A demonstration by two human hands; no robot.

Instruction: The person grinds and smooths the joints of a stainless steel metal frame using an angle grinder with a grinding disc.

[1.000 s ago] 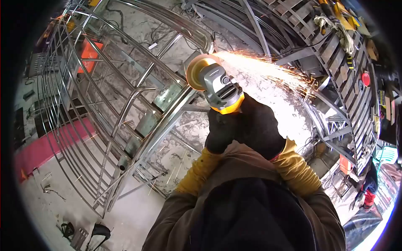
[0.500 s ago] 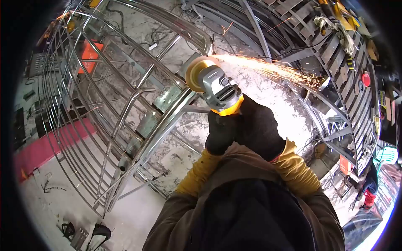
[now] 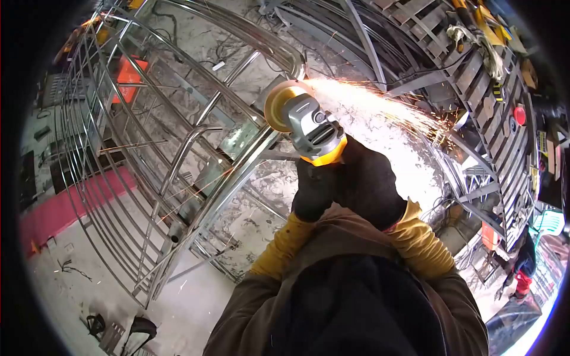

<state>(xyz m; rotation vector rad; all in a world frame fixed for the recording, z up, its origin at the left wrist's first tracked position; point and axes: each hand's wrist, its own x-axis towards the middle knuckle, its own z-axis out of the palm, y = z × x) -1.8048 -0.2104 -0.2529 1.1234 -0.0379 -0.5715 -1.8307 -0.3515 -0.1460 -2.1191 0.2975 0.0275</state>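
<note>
A pink strip (image 3: 83,196) lies far left, past the bars of a tubular steel frame (image 3: 185,146). At the frame's curved upper corner is the disc of an angle grinder (image 3: 312,126), its yellow body gripped by the gloved left hand (image 3: 314,188) and right hand (image 3: 371,185) together. Sparks (image 3: 380,105) stream rightward toward slatted racking (image 3: 496,127).

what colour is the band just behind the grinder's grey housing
Yellow-orange; the band shows best in the head view, the only one.

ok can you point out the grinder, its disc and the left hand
Grinder (image 3: 314,126): head view, on its grey housing
Disc (image 3: 276,109): head view, on its flat face
Left hand (image 3: 313,190): head view, on its gloved middle
</note>
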